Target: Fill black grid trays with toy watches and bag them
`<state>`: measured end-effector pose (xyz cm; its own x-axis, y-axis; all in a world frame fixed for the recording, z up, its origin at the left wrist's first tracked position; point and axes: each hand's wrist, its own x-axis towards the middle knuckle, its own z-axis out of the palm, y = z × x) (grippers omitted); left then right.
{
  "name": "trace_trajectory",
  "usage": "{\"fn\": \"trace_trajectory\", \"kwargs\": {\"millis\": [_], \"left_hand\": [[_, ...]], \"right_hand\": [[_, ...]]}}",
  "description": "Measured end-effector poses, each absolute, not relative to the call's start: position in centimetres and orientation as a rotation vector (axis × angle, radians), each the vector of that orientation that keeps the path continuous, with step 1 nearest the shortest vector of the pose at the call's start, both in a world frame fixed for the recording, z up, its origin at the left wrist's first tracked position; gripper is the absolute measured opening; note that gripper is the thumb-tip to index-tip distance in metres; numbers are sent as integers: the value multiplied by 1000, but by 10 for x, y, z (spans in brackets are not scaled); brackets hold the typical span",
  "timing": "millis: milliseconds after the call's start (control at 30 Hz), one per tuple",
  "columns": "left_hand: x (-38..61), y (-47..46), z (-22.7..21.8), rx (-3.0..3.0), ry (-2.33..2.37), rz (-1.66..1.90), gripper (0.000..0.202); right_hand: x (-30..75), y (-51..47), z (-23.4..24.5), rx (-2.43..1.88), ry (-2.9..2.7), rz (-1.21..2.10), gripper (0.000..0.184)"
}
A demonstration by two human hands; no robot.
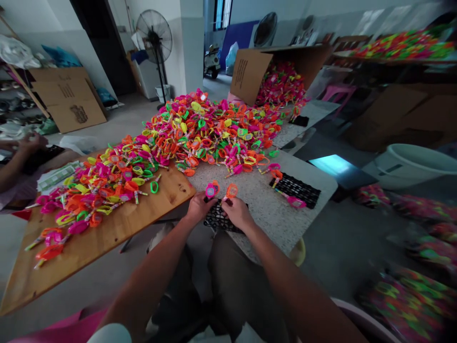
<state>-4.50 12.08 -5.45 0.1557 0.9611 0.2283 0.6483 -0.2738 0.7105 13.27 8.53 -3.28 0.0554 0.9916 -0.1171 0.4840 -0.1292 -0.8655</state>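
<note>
My left hand (199, 206) holds a pink plastic ring toy (211, 190) upright by its stick. Right beside it, my right hand (237, 212) grips an orange ring toy (232, 191) the same way. Both hands rest over a black mesh rack (218, 219) at the near edge of the speckled table (257, 205). A big heap of neon ring toys (200, 128) spreads across the table behind my hands.
A wooden board (117, 228) at left carries more toys. A second black mesh rack (296, 189) lies to the right with a pink toy on it. Another person's arm (16, 159) is at far left. An open cardboard box (264, 71) spills toys at the back.
</note>
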Motion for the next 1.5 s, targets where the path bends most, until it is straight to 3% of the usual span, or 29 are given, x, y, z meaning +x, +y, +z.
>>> {"fn": "trace_trajectory", "kwargs": {"millis": [133,233,400,667,733,900,1067,1233,1500], "left_hand": [[-57,114,-56,1975,1432,997,24],[-61,110,-60,2033,1359,1037,14],[-59,108,-64,2039,1307,1112,13],[-58,107,-70,2053,1308,1142,17],[-57,107,-71,2071,1313,1161,17],[-57,106,-74,2140,1380,1197,16],[-56,109,-72,2182,1440,1177,11],[-55,111,-69,2177,1438,1176,9],[-59,110,-69,2190,1426,1115,8]], "right_hand": [[134,91,-26,-1694,-1487,1058,21],[130,95,-26,-1717,-1638,882,25],[123,97,-33,-1782,-1837,551,28],[114,93,-25,-1828,-2040,392,20],[117,94,-20,-1825,-2061,464,20],[158,129,-9,-1782,-1953,1063,27],[182,194,-14,-1971,-1843,459,38],[165,216,-21,-2153,-2025,340,36],[193,147,-27,-2243,-1892,237,30]]}}
